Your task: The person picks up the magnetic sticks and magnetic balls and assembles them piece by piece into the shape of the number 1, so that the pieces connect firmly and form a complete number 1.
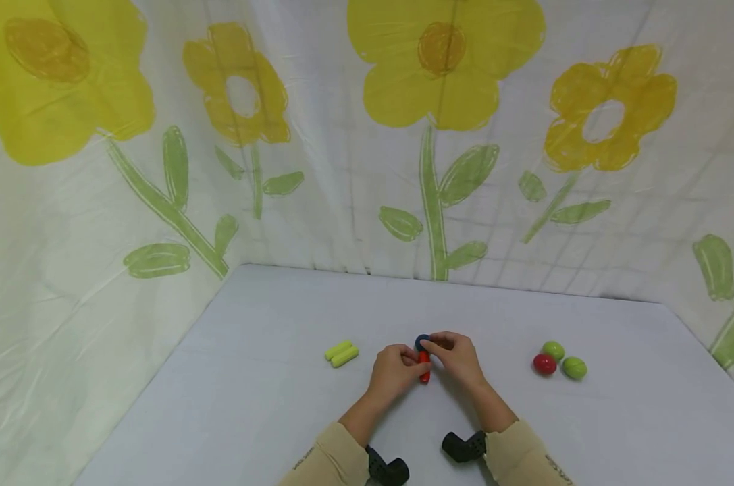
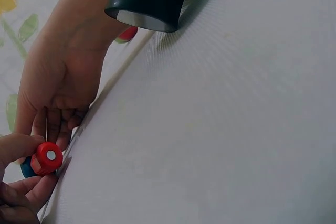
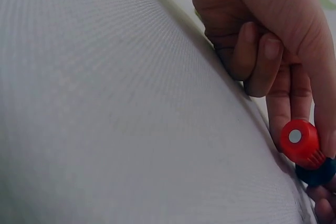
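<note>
A short red cylinder [image 1: 425,368] with a white dot on its end and a dark blue piece [image 1: 422,341] at its far end are held together just above the table, in the middle. My left hand [image 1: 410,368] pinches the red cylinder [image 2: 47,158] from the left. My right hand [image 1: 435,344] meets it from the right, its fingertips curled onto the blue piece [image 3: 317,171]. In the right wrist view the left hand's fingers [image 3: 294,103] reach down to the red cylinder [image 3: 299,141]. How the two pieces join is hidden by fingers.
Two yellow-green cylinders [image 1: 342,354] lie side by side left of the hands. To the right sit a red egg [image 1: 544,364] and two green eggs [image 1: 553,350] [image 1: 574,368]. The pale table [image 1: 269,405] is walled by a flower-printed cloth [image 1: 367,169] behind and on both sides.
</note>
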Motion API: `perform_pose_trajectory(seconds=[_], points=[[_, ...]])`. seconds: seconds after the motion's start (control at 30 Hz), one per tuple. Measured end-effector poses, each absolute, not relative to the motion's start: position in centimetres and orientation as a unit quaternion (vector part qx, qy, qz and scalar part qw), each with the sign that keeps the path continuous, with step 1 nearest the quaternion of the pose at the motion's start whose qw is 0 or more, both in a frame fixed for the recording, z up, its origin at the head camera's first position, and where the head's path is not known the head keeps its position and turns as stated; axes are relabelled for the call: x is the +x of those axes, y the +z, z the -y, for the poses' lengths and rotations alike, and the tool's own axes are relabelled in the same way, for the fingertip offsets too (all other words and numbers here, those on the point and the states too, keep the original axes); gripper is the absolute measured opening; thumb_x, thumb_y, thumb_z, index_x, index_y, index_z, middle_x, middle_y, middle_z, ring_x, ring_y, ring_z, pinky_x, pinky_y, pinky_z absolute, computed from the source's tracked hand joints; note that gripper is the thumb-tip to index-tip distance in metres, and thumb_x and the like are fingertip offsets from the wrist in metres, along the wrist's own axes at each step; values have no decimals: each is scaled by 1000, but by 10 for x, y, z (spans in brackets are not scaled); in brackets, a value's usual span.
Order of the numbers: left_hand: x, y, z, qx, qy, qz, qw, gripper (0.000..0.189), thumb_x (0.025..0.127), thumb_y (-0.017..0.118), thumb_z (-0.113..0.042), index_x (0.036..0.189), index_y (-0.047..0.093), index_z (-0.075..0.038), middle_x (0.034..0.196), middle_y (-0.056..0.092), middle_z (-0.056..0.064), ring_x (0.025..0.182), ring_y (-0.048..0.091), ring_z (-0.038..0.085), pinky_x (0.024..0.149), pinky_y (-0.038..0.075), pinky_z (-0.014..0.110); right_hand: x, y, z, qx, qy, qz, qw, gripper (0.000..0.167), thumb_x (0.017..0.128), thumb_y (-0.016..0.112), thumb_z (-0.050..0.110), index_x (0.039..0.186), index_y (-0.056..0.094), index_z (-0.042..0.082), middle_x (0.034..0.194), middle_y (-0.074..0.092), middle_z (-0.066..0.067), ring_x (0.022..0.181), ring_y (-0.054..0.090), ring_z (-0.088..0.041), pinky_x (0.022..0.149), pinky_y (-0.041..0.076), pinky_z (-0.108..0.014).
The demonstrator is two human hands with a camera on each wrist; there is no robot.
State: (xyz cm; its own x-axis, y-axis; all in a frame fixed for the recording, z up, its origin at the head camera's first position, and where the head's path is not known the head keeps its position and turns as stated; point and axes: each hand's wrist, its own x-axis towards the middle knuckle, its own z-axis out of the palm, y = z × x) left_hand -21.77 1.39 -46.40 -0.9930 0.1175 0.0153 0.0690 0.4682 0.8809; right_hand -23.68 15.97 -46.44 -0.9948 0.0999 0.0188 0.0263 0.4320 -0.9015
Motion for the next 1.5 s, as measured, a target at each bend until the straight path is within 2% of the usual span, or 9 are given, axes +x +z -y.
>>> perform_pose_trajectory(seconds=[0.17, 0.43, 0.67, 0.83, 0.93, 1.03, 1.2, 1.37, 1.5], points=[[-218, -464, -14, 57, 511, -857, 22, 25, 74, 77, -28, 78, 65, -7, 65, 63, -3, 58, 52, 3, 52, 41, 20, -237, -465, -160, -32, 525, 850, 37, 32, 83, 70, 23, 103, 68, -2, 99, 69, -15, 90, 63, -20, 74, 49, -27], [-220, -466, -14, 56, 514, -856, 24, 24, 75, 77, -27, 81, 66, -6, 67, 63, -3, 59, 52, 4, 53, 42, 20, -235, -459, -173, -17, 514, 858, 15, 37, 84, 68, 27, 111, 66, 2, 108, 68, -15, 99, 62, -24, 86, 49, -37], [-219, -466, -15, 44, 509, -859, 20, 22, 75, 77, -25, 80, 67, -6, 67, 63, -2, 60, 52, 4, 53, 42, 20, -226, -449, -197, -23, 507, 862, -4, 44, 84, 68, 30, 118, 63, 4, 115, 65, -14, 80, 59, -14, 64, 44, -24], [-219, -467, -15, 36, 509, -860, 20, 22, 74, 77, -26, 79, 67, -7, 68, 63, -2, 60, 52, 4, 53, 42, 20, -218, -441, -214, -20, 490, 872, -1, 49, 83, 69, 35, 121, 61, 6, 117, 64, -14, 78, 57, -13, 61, 43, -24], [-219, -467, -16, 34, 511, -859, 20, 22, 74, 77, -25, 79, 67, -6, 68, 63, -2, 60, 52, 5, 53, 42, 20, -213, -437, -225, -26, 480, 877, 8, 50, 82, 70, 37, 121, 61, 7, 110, 65, -12, 75, 54, -11, 60, 42, -23], [-218, -467, -16, 39, 509, -860, 14, 22, 74, 77, -25, 79, 67, -6, 67, 63, -1, 59, 52, 5, 52, 41, 20, -207, -434, -238, -40, 482, 875, 23, 49, 81, 71, 35, 120, 62, 7, 89, 65, -8, 67, 48, -9, 55, 39, -22], [-218, -468, -17, 40, 508, -860, 13, 21, 74, 77, -25, 78, 67, -6, 66, 62, -1, 59, 51, 5, 52, 41, 20, -197, -430, -257, -64, 494, 866, 42, 50, 81, 71, 34, 120, 61, 5, 55, 47, 7, 53, 42, -4, 48, 35, -23], [-219, -469, -17, 40, 506, -861, 12, 21, 74, 77, -25, 78, 67, -7, 66, 61, -2, 59, 50, 5, 51, 40, 20, -191, -426, -274, -83, 490, 865, 61, 54, 82, 70, 35, 123, 58, 3, 48, 39, 11, 50, 42, -4, 46, 34, -25], [-219, -468, -17, 38, 508, -860, 14, 21, 74, 77, -25, 78, 67, -7, 65, 61, -3, 58, 50, 5, 51, 40, 20, -187, -425, -285, -95, 481, 867, 88, 54, 82, 71, 35, 122, 58, 1, 53, 48, 9, 54, 47, -3, 49, 39, -24]])
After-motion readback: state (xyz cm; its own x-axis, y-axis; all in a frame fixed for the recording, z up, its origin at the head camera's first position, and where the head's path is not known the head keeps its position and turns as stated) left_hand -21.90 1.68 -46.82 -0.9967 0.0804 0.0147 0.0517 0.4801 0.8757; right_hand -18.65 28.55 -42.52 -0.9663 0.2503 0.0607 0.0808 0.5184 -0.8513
